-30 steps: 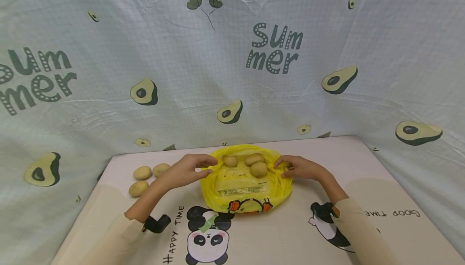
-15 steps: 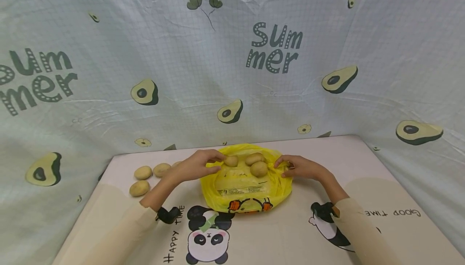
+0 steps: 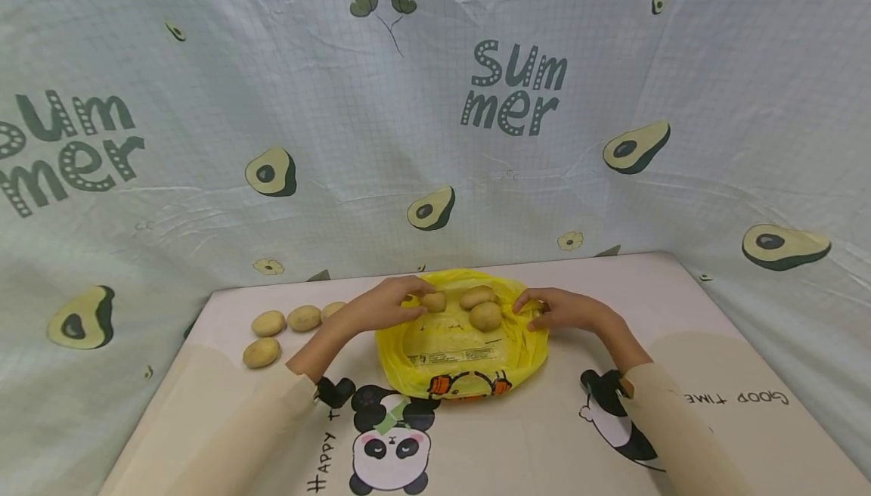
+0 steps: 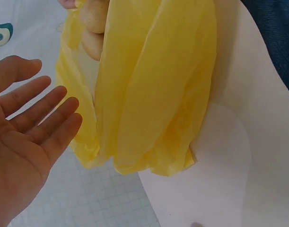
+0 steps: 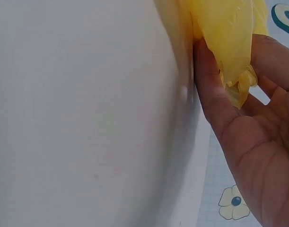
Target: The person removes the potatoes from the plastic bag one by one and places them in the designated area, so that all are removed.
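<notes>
A yellow plastic bag lies spread on the table with its mouth toward me. Three potatoes show inside it: one at the left, one at the back and one in front of that. My left hand reaches over the bag's left rim, fingertips right at the left potato. In the left wrist view, that hand's fingers are spread and relaxed beside the bag. My right hand pinches the bag's right rim; the right wrist view shows the gathered plastic between thumb and fingers.
Several loose potatoes lie on the table left of the bag, one partly behind my left hand. A fabric backdrop with avocado prints rises behind the table. The light tabletop carries panda prints.
My left hand has moved right and slightly farther away, over the bag's left rim to the left potato. The right hand stays at the bag's right rim.
</notes>
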Tool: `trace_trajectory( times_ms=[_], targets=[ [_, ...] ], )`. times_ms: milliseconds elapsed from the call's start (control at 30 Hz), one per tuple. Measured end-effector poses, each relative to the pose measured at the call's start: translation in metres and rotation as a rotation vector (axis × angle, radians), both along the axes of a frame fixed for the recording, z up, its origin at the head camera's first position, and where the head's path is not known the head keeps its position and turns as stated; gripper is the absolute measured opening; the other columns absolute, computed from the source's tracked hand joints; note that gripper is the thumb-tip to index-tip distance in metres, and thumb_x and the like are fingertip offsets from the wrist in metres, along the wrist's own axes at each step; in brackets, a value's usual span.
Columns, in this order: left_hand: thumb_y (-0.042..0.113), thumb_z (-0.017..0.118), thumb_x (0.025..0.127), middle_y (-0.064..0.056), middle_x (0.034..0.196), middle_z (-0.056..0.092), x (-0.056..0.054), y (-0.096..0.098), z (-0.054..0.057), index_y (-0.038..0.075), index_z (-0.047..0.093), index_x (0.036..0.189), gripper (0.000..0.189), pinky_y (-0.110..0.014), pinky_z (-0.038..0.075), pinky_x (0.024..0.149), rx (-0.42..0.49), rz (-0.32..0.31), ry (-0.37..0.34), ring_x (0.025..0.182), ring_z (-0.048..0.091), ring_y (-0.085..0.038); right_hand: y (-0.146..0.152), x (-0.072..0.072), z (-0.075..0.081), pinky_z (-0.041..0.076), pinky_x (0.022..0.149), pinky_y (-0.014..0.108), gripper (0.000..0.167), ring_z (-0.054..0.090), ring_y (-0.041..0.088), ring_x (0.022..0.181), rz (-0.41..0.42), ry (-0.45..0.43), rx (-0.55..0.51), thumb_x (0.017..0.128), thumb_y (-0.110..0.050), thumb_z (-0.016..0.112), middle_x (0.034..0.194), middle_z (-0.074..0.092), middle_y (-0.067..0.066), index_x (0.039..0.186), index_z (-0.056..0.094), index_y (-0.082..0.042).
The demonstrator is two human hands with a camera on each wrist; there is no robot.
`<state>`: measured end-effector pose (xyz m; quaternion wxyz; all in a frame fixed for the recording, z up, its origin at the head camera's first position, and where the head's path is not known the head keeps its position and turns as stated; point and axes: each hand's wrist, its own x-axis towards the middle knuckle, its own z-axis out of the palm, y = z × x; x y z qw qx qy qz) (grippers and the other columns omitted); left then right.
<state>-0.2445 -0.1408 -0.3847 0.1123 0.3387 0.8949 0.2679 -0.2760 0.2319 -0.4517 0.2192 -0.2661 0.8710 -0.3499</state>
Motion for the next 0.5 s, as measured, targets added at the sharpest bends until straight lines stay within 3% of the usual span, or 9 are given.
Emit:
trace_trajectory(
  times_ms=[233, 500],
  targets=[
    [0.012, 0.061, 0.101, -0.019, 0.134, 0.062, -0.004, 0.008, -0.001, -0.002, 0.061, 0.134, 0.037, -0.048, 0.048, 0.104, -0.034, -0.011, 0.030, 0.122, 0.058, -0.037, -0.003, -0.003, 0.004, 0.031, 0.113, 0.061, 0.027, 0.044, 0.035, 0.133, -0.021, -0.065, 0.015, 0.094, -0.017, 0.071, 0.144, 0.054, 0.012, 0.121, 0.067, -0.019],
    [0.011, 0.061, 0.101, -0.017, 0.138, 0.060, -0.012, 0.021, -0.004, -0.002, 0.061, 0.134, 0.036, -0.047, 0.042, 0.111, -0.065, -0.008, 0.043, 0.129, 0.054, -0.033, -0.002, -0.004, 0.008, 0.033, 0.112, 0.060, 0.034, 0.044, 0.032, 0.130, -0.027, -0.065, 0.040, 0.090, -0.021, 0.075, 0.146, 0.052, 0.011, 0.124, 0.067, -0.022]
  ],
)
